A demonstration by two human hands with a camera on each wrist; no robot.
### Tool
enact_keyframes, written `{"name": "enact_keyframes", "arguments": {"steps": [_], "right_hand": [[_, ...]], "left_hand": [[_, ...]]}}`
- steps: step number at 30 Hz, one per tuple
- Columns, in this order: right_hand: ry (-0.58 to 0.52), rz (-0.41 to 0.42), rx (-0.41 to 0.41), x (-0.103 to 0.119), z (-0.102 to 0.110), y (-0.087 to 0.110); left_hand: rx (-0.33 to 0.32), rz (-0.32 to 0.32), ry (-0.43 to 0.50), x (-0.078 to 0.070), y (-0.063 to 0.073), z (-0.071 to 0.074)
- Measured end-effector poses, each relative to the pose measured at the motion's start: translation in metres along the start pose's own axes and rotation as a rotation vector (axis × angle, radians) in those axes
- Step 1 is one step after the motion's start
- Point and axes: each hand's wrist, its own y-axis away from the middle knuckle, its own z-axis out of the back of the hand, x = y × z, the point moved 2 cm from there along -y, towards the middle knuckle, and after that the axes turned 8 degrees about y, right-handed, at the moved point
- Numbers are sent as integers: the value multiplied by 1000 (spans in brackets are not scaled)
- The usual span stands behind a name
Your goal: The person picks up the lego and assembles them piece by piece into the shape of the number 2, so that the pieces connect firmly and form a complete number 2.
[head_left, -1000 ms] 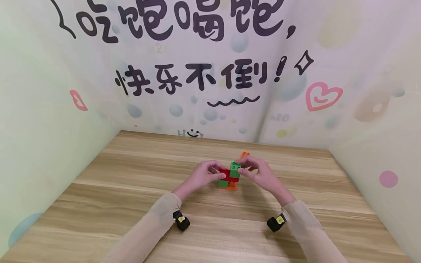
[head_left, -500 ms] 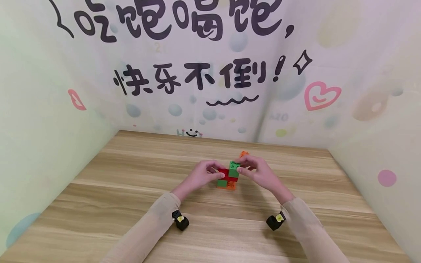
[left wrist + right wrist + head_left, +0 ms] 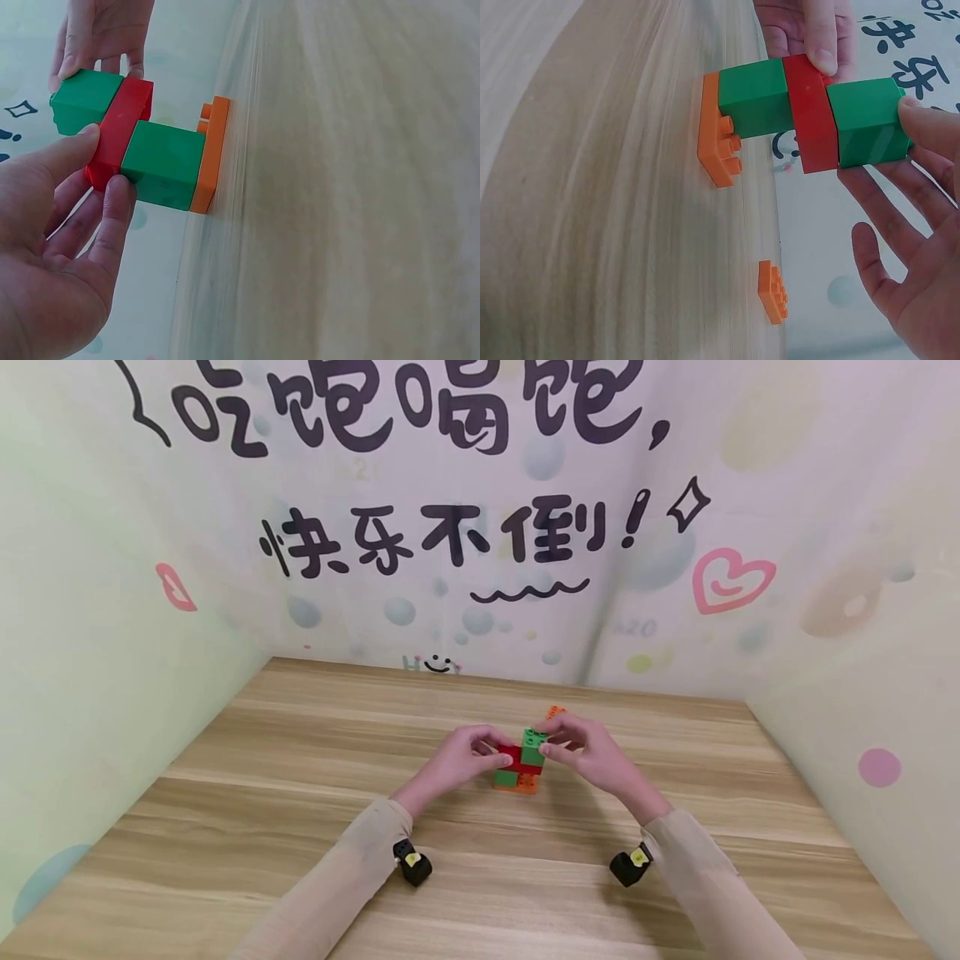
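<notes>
A stack of toy building bricks stands on the table. At its base is a flat orange brick (image 3: 711, 135); a green brick (image 3: 163, 165) sits on the orange one's left half. Across that lies a flat red brick (image 3: 812, 120), and an upper green brick (image 3: 534, 747) rests on the red one's right half. My left hand (image 3: 465, 758) pinches the red brick's left end between thumb and fingers. With thumb and fingertips, my right hand (image 3: 592, 756) holds the upper green brick.
A second flat orange brick (image 3: 772, 292) lies on the wooden table (image 3: 300, 793) behind my right hand. The printed cloth (image 3: 480, 610) hangs along the table's back edge, with pale walls at both sides.
</notes>
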Motion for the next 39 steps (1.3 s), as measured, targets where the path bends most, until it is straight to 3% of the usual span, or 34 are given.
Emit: {"name": "enact_keyframes", "arguments": {"steps": [19,26,39], "right_hand": [[-17,-39,35,1,1,-6],[-49,-16,68,2,3,-8],[-70,-37,51,-1,0,-5]], "left_hand": [[-6,6,-4,0,-2,1],[1,10,-8,2,-3,2],[4,6,-5,1,-2,1]]}}
